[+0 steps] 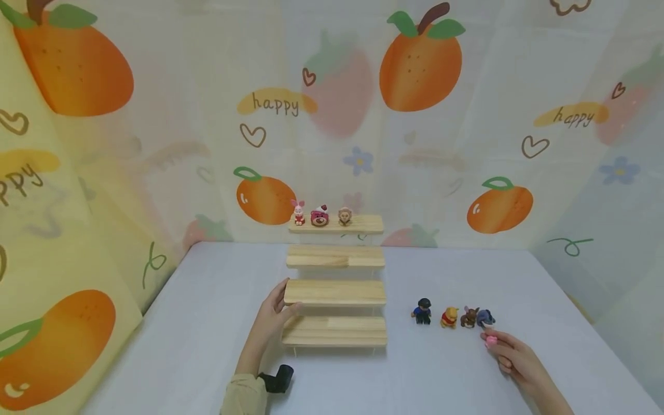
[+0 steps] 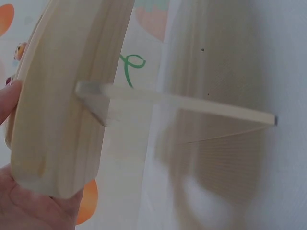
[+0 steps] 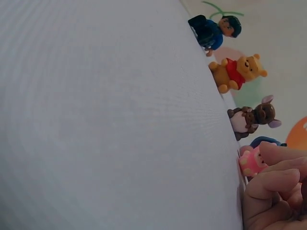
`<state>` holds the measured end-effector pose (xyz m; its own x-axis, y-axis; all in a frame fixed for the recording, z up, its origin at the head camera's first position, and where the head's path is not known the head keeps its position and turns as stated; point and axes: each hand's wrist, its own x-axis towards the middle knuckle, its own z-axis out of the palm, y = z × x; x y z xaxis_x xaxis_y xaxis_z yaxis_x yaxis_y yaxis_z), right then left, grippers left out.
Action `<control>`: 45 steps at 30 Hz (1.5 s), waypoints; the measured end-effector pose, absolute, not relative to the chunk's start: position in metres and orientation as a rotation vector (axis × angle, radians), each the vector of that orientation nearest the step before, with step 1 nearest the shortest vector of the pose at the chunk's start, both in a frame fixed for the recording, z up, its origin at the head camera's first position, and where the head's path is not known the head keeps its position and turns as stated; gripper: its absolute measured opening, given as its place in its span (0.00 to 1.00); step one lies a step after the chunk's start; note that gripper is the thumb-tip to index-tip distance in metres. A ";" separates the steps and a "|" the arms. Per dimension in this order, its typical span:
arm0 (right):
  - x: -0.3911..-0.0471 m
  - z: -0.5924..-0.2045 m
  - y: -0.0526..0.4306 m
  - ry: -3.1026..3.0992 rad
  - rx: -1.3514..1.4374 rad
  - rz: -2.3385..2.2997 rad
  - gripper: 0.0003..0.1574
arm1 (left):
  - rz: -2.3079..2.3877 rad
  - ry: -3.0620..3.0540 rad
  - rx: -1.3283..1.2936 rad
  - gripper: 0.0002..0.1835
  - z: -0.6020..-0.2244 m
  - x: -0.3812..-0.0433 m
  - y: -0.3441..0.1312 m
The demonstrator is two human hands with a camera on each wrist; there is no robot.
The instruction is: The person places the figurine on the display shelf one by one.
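Note:
My left hand (image 1: 270, 314) holds the left end of a four-tier wooden display stand (image 1: 336, 293), at the second tier from the front; thumb and fingers lie on either side of the board's end (image 2: 53, 158) in the left wrist view. Off to the right, my right hand (image 1: 521, 360) pinches a small pink figurine (image 1: 491, 341) low by the tabletop. Just behind it is a blue donkey figurine (image 1: 486, 318), mostly hidden in the right wrist view. Left of the donkey, in a row, are a brown kangaroo figurine (image 3: 253, 117), a yellow bear in red (image 3: 236, 73) and a dark-capped figure (image 3: 216, 32).
On the top tier (image 1: 368, 223) stand a pink-and-red figurine (image 1: 298, 213), a dark pink bear (image 1: 320, 217) and a tan-maned figurine (image 1: 344, 216). A white cloth covers the table (image 1: 197, 323). Fruit-printed curtains (image 1: 332, 161) hang behind and at the sides.

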<state>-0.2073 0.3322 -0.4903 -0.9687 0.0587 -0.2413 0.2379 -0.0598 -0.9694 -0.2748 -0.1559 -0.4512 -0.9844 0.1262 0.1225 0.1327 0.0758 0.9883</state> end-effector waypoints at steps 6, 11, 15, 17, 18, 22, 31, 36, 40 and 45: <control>-0.210 -0.490 0.330 2.030 0.388 -2.200 0.15 | -2.072 -2.307 -0.291 0.39 -0.459 -0.283 -0.158; -0.210 -0.490 0.328 2.067 0.397 -2.187 0.15 | -2.076 -2.286 -0.300 0.39 -0.459 -0.284 -0.158; -0.208 -0.489 0.329 2.064 0.412 -2.181 0.13 | -2.074 -2.299 -0.286 0.40 -0.460 -0.283 -0.158; -0.207 -0.489 0.330 2.063 0.423 -2.178 0.13 | -2.074 -2.309 -0.274 0.40 -0.461 -0.282 -0.158; -0.207 -0.489 0.330 2.063 0.429 -2.179 0.13 | -2.076 -2.309 -0.270 0.41 -0.461 -0.282 -0.158; -0.209 -0.487 0.327 2.080 0.359 -2.193 0.13 | -2.088 -2.287 -0.274 0.40 -0.458 -0.282 -0.159; -0.207 -0.488 0.328 2.058 0.291 -2.206 0.16 | -2.082 -2.291 -0.268 0.39 -0.462 -0.282 -0.157; -0.209 -0.481 0.325 2.083 0.292 -2.187 0.12 | -2.044 -2.314 -0.287 0.40 -0.462 -0.281 -0.158; -0.215 -0.478 0.322 2.124 0.227 -2.176 0.17 | -1.997 -2.317 -0.324 0.39 -0.461 -0.283 -0.159; -0.218 -0.473 0.322 2.183 0.114 -2.186 0.12 | -1.961 -2.337 -0.354 0.38 -0.464 -0.283 -0.159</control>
<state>-0.2180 0.3220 -0.4729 -0.9961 0.0166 -0.0871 0.0870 -0.0023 -0.9962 -0.2834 -0.1590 -0.4638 -0.9710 0.1303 0.2007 0.2202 0.1590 0.9624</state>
